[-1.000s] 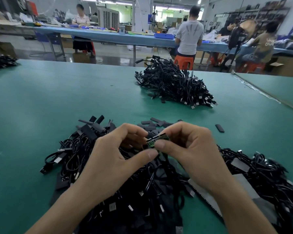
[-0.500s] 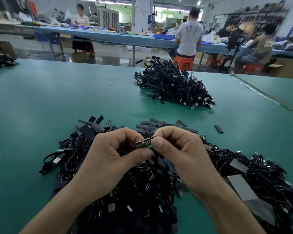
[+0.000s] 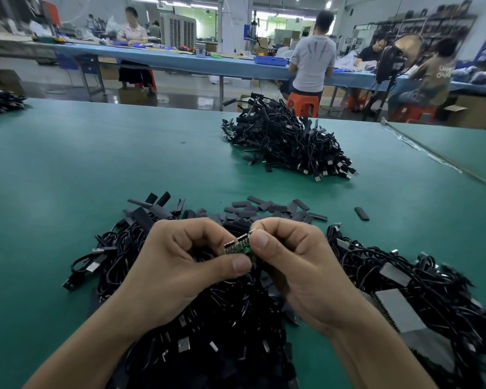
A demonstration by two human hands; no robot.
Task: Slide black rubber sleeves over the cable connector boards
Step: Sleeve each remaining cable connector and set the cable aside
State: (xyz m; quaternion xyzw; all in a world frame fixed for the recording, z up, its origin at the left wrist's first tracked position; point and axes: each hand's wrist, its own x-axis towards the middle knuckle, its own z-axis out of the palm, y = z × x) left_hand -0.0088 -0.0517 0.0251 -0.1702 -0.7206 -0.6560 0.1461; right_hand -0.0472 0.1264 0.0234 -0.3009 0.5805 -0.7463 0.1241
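A small green connector board [image 3: 237, 246] with a dark strip along its upper edge is held up between both hands, above a heap of black cables [image 3: 208, 327]. My left hand [image 3: 177, 270] pinches its lower left end with thumb and curled fingers. My right hand [image 3: 295, 265] pinches its right end with thumb and forefinger. Whether the dark strip is a rubber sleeve cannot be told. Loose black rubber sleeves [image 3: 267, 207] lie scattered on the green table [image 3: 68, 169] just beyond my hands.
A second pile of black cables [image 3: 286, 141] sits at the table's far middle. One stray sleeve [image 3: 361, 213] lies to the right. More cables with grey flat pieces [image 3: 399, 310] spread at the right. People work at a blue bench [image 3: 180, 60] behind.
Both hands with the board have drifted slightly left and nearer to me. The board now shows more of its green face between the thumbs.
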